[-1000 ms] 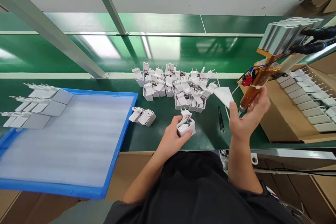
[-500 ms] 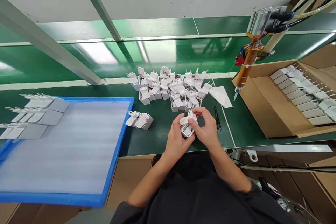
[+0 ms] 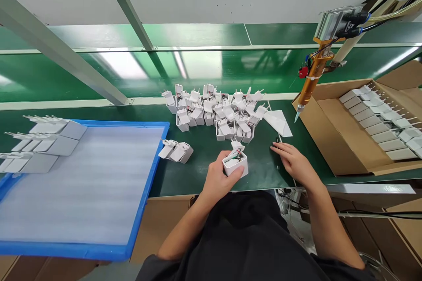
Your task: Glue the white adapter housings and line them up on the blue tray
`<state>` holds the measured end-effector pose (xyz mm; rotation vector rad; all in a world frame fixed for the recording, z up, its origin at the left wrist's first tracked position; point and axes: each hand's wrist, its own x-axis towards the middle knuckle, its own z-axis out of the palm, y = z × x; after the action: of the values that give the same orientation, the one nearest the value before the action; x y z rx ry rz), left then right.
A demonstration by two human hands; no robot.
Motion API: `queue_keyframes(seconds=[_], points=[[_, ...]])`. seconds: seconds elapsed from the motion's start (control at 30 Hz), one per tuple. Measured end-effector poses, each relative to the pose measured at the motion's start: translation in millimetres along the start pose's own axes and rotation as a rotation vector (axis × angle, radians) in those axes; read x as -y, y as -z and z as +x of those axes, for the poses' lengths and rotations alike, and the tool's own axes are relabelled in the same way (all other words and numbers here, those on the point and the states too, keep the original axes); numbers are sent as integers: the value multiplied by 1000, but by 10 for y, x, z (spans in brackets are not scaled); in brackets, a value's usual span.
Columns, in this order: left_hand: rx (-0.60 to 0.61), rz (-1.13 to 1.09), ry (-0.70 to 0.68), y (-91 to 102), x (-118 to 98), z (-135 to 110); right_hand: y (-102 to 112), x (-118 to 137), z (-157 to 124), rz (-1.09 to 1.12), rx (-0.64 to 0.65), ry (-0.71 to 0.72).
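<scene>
Near the front edge of the table (image 3: 194,180), the left hand (image 3: 217,180) was clamped on an open white case (image 3: 240,168). The right hand (image 3: 298,166) hung palm down; whether it gripped anything could not be told. Beyond, more cases (image 3: 228,114) crowded toward the back edge.

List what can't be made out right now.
Head view: whatever lies under the right hand, hidden by it.
Head view: fine interior detail of the open white case in the left hand, too small.
Head view: the carton, its right end cut off by the frame.
Head view: leftmost plug units, cut off by the left edge.
</scene>
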<state>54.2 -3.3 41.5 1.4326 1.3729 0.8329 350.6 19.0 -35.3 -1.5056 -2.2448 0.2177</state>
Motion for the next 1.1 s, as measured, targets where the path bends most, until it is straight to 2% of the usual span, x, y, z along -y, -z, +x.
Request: queue_keyframes(seconds=[0.07,0.17,0.37,0.43,0.5,0.7,0.87,1.1], points=[[0,8,-10,-15,-2,5,39,12,3,-36,-61,3],[-6,33,-35,-41,2,17,108,162,36,-42,-197,0],[-59,131,-102,-94,23,31,254,786,57,363,-530,80],[-82,156,-165,-108,34,28,295,980,76,470,-523,135],[-123,182,-265,-118,56,24,323,1116,104,480,-463,171],[-295,336,-534,-140,155,38,333,1212,130,231,-404,195],[-347,394,-577,-163,190,64,356,1244,124,97,-372,211],[-355,425,-592,-176,214,72,405,1330,160,-5,-363,207]])
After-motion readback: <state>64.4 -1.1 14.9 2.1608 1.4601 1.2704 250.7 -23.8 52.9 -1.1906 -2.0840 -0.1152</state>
